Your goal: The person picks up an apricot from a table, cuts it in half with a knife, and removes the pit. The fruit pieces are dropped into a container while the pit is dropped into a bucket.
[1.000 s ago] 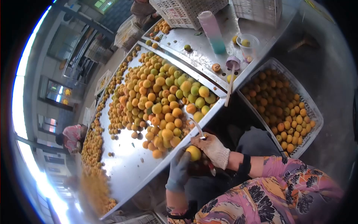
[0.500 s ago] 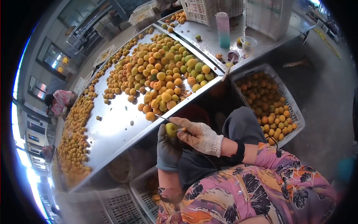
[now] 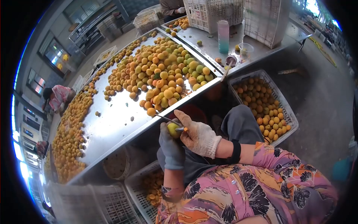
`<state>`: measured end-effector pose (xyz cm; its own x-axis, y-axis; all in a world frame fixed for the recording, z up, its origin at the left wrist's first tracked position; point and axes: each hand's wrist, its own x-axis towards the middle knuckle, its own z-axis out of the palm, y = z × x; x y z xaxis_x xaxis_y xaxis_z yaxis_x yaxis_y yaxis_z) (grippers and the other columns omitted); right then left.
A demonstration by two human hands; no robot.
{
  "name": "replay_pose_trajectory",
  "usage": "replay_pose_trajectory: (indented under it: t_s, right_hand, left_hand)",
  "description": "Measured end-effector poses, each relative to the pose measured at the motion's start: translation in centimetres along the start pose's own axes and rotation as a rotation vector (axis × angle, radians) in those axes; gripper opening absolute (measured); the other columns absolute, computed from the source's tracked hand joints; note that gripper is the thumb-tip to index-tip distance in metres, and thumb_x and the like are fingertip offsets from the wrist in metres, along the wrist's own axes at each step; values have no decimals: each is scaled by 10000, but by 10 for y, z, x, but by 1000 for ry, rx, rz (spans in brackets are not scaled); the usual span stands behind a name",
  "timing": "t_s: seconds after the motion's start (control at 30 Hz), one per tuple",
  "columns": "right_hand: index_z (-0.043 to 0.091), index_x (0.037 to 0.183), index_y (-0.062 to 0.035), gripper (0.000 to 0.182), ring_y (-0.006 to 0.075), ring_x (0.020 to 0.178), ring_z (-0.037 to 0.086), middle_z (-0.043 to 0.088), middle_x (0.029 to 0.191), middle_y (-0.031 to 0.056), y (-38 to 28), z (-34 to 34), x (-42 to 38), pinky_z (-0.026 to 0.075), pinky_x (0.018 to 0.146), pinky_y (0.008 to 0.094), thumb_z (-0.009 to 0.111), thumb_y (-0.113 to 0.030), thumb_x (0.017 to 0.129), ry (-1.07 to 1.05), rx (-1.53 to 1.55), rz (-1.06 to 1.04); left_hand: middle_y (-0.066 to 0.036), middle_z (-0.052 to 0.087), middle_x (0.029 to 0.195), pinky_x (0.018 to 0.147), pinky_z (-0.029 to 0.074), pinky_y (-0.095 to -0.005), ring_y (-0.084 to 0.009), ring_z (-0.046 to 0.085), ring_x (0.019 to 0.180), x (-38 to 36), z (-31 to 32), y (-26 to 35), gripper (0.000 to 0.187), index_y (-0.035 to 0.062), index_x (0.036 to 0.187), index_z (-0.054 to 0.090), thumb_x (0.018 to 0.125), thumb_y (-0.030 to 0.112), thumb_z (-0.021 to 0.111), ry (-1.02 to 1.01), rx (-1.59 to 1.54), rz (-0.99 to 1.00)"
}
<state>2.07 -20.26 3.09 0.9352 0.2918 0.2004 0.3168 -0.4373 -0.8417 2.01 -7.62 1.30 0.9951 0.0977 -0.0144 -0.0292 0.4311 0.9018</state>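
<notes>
My left hand, in a grey glove, is closed around a greenish-yellow apricot just off the near edge of the metal table. A knife is in my right hand, which wears a stained white knit glove. Its thin blade points up and left, passing over the top of the apricot, and the orange end of the handle shows beside the fingers. One digit of the right hand stands raised away from the knife. Beyond both hands a large heap of apricots covers part of the table.
At my right stands a crate of apricots; at lower left, a crate holds cut pieces. A bottle, a clear cup and white crates stand on the far table section. People are at the left and far side.
A digit of my right hand has lifted off the knife and points upward. The apricot stays in my left hand. The whole view has shifted slightly.
</notes>
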Motion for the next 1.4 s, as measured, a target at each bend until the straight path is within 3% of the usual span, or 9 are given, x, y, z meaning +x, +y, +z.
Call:
replay_pose_trajectory:
  t_s: [0.07, 0.57, 0.8, 0.9, 0.97, 1.0, 1.1, 1.17, 1.4]
  right_hand:
    - [260, 1438, -66, 619, 419, 827, 632, 637, 955, 236, -5, -1, -4, 502, 725, 496, 516, -197, 889, 38, -153, -21]
    - [351, 1355, -62, 555, 424, 891, 621, 639, 968, 233, -20, 2, -9, 501, 769, 495, 571, -156, 854, -50, -87, 172]
    - [403, 1314, -73, 487, 391, 883, 640, 651, 925, 212, 8, 6, -6, 506, 777, 446, 533, -122, 848, -74, 120, 181]
    - [423, 1299, -80, 462, 322, 819, 655, 660, 859, 148, 11, 0, -6, 509, 763, 409, 506, -109, 845, -70, 309, 193]
    - [407, 1334, -78, 494, 262, 824, 638, 655, 873, 113, -17, -32, -4, 499, 802, 375, 500, -114, 850, -440, 564, 702]
    - [407, 1334, -78, 494, 262, 824, 638, 655, 873, 113, -17, -33, -8, 499, 802, 375, 500, -114, 850, -442, 566, 707]
    - [420, 1267, -19, 420, 375, 977, 629, 657, 1025, 199, -9, -29, -14, 480, 859, 399, 497, -191, 892, -434, 623, 696]
    - [304, 1427, -71, 590, 340, 923, 652, 672, 916, 164, 7, -7, -19, 491, 842, 389, 537, -185, 896, -109, 243, 189]
    - [220, 1452, -14, 678, 423, 935, 620, 664, 982, 215, -3, -10, -22, 492, 807, 453, 483, -391, 954, -112, 50, 216]
  left_hand:
    - [-85, 632, 937, 825, 488, -276, -155, 608, 858, -2, 1, -1, 514, -26, 1060, 615, 1008, 420, 366, 115, 266, 137]
    - [-51, 587, 846, 714, 466, -276, -129, 549, 747, -11, -1, -7, 430, -3, 959, 596, 1016, 346, 352, 124, 543, 442]
    - [-50, 596, 835, 685, 458, -265, -121, 545, 727, 1, -7, -13, 304, 9, 932, 587, 1000, 247, 410, 98, 315, 203]
    - [-55, 608, 857, 715, 479, -266, -134, 580, 788, 6, -17, -18, 266, 6, 966, 576, 995, 227, 430, -128, 756, 232]
    - [-76, 623, 869, 764, 507, -279, -164, 611, 863, 6, -20, -31, 251, 6, 1011, 569, 991, 223, 444, -38, -40, -48]
    - [-76, 623, 869, 764, 507, -279, -164, 611, 863, 2, -18, -32, 251, 6, 1011, 569, 991, 223, 444, -35, -39, -52]
    - [-96, 635, 895, 813, 521, -307, -198, 625, 894, 1, -7, -25, 332, 4, 1063, 566, 982, 308, 461, -50, 153, 220]
    - [-108, 641, 950, 818, 520, -330, -211, 628, 886, 6, -4, -11, 432, 14, 1100, 567, 968, 410, 458, -126, -379, -171]
    - [-88, 603, 948, 761, 509, -311, -181, 571, 803, 10, 10, -11, 546, 23, 1164, 530, 983, 512, 369, 175, -336, -138]
